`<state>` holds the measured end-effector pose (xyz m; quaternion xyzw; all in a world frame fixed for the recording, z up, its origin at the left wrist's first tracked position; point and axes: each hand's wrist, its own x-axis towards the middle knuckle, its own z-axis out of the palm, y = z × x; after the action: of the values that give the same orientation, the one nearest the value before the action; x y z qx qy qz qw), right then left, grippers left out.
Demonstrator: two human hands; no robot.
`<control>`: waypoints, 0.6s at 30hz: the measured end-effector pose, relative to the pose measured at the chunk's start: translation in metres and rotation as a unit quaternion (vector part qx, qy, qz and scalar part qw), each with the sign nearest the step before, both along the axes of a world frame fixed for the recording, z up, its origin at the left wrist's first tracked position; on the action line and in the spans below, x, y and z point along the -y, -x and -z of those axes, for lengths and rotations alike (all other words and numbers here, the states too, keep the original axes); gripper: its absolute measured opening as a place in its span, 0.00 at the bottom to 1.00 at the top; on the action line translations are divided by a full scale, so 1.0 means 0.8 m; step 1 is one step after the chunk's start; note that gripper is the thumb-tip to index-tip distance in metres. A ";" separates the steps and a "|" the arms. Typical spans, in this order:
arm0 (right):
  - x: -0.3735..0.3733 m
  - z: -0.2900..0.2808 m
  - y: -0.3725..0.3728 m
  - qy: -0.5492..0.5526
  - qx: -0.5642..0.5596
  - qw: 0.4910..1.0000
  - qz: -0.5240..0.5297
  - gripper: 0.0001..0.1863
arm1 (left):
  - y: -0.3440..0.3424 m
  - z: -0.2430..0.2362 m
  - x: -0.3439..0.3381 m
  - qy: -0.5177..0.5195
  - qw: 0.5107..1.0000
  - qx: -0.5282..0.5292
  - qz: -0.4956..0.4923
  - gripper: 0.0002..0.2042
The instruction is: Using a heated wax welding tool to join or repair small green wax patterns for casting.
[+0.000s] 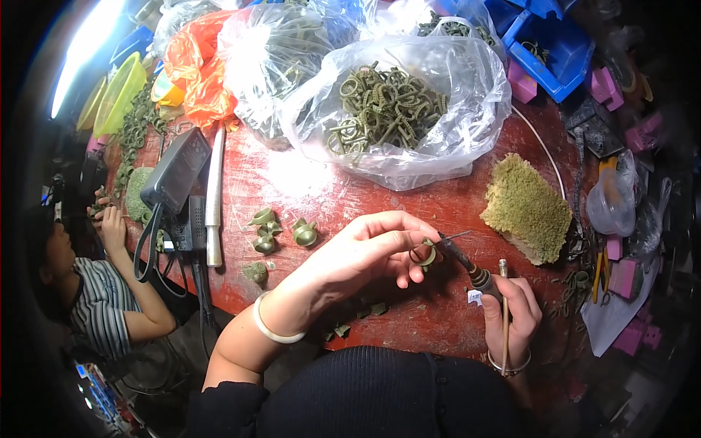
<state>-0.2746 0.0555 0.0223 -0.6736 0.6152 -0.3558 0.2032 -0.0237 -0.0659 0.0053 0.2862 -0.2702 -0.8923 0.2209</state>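
Note:
My left hand (376, 244), a pale bangle on its wrist, pinches a small green ring-like piece (428, 256) between thumb and fingers. My right hand (517, 310) grips a dark pen-shaped tool (458, 257) with a small white tag. Its narrow end points up and left, close beside the green piece; I cannot tell whether they touch. A thin wooden stick (504, 321) is also tucked in the right hand, upright along the palm. Left of my hands lie several loose green pieces (304, 233) with rounded bowls, on the red worktable (409, 321).
An opened clear bag (475, 135) of green rings lies at the back. A yellow-green sponge (527, 208) sits to the right. On the left are a pale tapered rod (214, 197) and a black box (176, 171). Another person (109, 299) works beyond. A blue bin (577, 62) stands far right.

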 end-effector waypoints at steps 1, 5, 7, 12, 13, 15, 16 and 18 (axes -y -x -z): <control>0.000 0.000 0.000 -0.002 0.001 1.000 0.002 0.15 | 0.000 0.000 0.000 -0.002 1.000 -0.005 -0.002 0.16; 0.001 -0.002 -0.001 -0.001 -0.002 1.000 0.003 0.15 | 0.001 -0.002 0.000 -0.005 1.000 -0.005 -0.006 0.16; 0.001 -0.002 0.000 0.001 -0.001 1.000 0.001 0.15 | 0.001 -0.004 0.000 -0.007 1.000 -0.003 -0.009 0.16; 0.000 -0.001 0.001 0.000 -0.006 1.000 0.000 0.15 | 0.001 -0.005 0.001 -0.009 1.000 0.000 -0.013 0.16; 0.000 -0.001 0.000 -0.002 -0.004 1.000 0.002 0.15 | 0.001 -0.006 0.001 -0.009 1.000 0.006 -0.014 0.16; 0.000 -0.002 0.001 -0.004 -0.003 1.000 -0.001 0.15 | 0.001 -0.006 0.001 -0.009 1.000 0.013 -0.016 0.16; 0.000 -0.001 0.002 -0.005 -0.001 1.000 -0.003 0.14 | 0.001 -0.004 0.001 -0.006 1.000 0.009 -0.018 0.16; -0.006 -0.002 0.007 -0.008 0.003 1.000 0.010 0.14 | 0.002 -0.005 0.003 -0.003 1.000 0.002 -0.016 0.16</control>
<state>-0.2800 0.0602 0.0236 -0.6646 0.6244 -0.3548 0.2065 -0.0253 -0.0680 0.0096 0.2927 -0.2632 -0.8889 0.2341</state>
